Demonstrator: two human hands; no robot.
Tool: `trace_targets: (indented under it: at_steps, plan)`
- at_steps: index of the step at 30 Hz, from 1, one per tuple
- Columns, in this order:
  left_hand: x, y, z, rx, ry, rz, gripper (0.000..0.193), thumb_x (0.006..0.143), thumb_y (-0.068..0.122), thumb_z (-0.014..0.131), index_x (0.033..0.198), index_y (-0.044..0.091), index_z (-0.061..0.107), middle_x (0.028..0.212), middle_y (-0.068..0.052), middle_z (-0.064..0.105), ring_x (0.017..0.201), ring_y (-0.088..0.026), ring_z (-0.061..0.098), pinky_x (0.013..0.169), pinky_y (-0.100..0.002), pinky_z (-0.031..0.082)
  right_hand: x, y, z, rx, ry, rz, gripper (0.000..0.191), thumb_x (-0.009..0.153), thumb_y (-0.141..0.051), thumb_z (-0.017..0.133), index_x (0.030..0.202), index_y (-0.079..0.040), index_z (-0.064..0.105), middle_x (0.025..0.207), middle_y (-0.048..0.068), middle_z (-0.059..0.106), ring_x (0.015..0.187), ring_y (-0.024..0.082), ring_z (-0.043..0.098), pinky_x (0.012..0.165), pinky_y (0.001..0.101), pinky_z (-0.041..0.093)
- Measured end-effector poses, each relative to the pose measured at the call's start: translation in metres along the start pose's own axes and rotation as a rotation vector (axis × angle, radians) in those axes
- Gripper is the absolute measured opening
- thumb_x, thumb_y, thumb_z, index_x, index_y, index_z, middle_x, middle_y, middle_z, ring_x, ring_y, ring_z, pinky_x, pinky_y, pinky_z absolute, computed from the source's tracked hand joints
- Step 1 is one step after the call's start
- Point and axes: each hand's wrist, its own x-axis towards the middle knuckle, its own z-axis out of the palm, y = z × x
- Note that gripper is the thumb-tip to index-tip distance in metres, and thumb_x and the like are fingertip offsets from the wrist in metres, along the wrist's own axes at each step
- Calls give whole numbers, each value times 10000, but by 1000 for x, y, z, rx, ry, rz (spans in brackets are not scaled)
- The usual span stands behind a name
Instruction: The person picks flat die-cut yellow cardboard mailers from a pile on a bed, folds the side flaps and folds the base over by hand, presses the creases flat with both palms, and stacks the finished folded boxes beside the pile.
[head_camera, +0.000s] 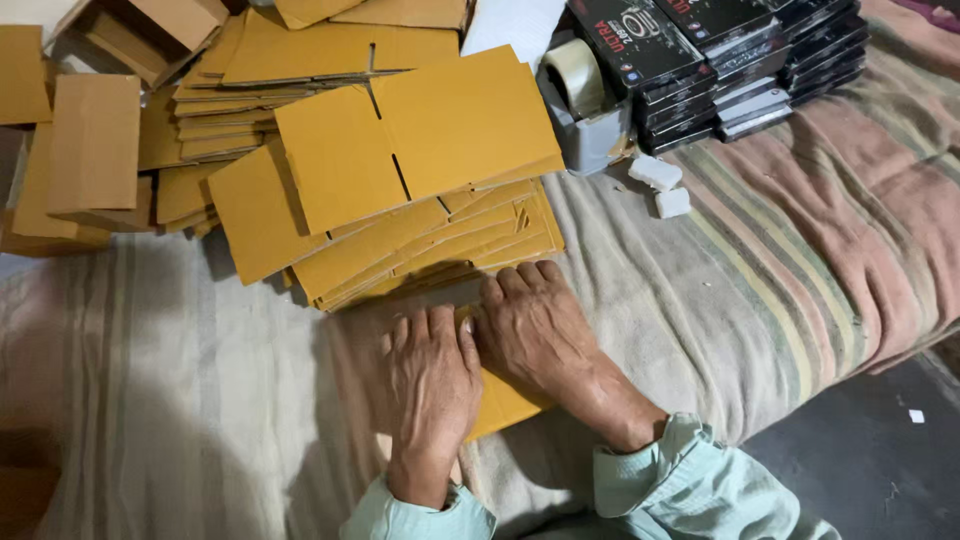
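A flat cardboard sheet (505, 400) lies on the striped blanket (760, 290), pressed under both hands. The left hand (432, 380) and right hand (535, 325) rest palm-down, fingers together and extended, gripping nothing. A pile of folded cardboard blanks (400, 190) sits just beyond, with a tape dispenser (585, 105) near it.

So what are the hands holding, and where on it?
Both hands, left hand and right hand, press flat on a yellow cardboard piece, covering its upper part; neither grips it.
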Motion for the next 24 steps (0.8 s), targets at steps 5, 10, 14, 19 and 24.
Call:
trace_targets:
  at_steps: [5, 10, 14, 19, 24]
  plan:
    - [1, 3, -6, 3, 27, 16, 203, 990, 245, 518, 983, 73, 626, 990, -165, 633, 974, -365, 579, 880, -543, 421, -2, 0, -3, 116, 25, -72, 269, 857, -304, 680, 871, -38, 641, 839, 144, 631, 858, 336, 609, 811, 450, 442]
    - [-2, 3, -8, 7, 8, 57, 261, 906, 197, 577, 1116, 53, 632, 1065, -167, 634, 1053, -371, 576, 908, -538, 417, -3, -3, -8, 165, 14, -41, 243, 861, -268, 702, 879, -40, 617, 856, 145, 628, 870, 337, 607, 816, 453, 441]
    - [-5, 1, -8, -79, 55, 141, 372, 899, 142, 587, 1254, 35, 614, 1183, -154, 638, 1140, -357, 578, 971, -506, 423, -3, -5, -10, 158, 21, -53, 233, 822, -249, 704, 884, -45, 611, 856, 143, 624, 871, 332, 611, 806, 452, 440]
    - [-5, -1, -7, -39, 45, 150, 401, 879, 153, 607, 1259, 27, 602, 1181, -161, 637, 1149, -370, 570, 993, -515, 412, -2, -5, -11, 131, 14, -69, 244, 817, -255, 707, 865, -40, 601, 837, 142, 614, 852, 336, 607, 789, 452, 439]
    - [-6, 0, -6, -15, 72, 153, 383, 874, 144, 620, 1239, 28, 599, 1161, -173, 633, 1156, -393, 561, 1007, -519, 406, -4, -6, -13, 140, 33, -66, 233, 836, -247, 700, 873, -40, 599, 850, 143, 615, 862, 334, 605, 799, 448, 440]
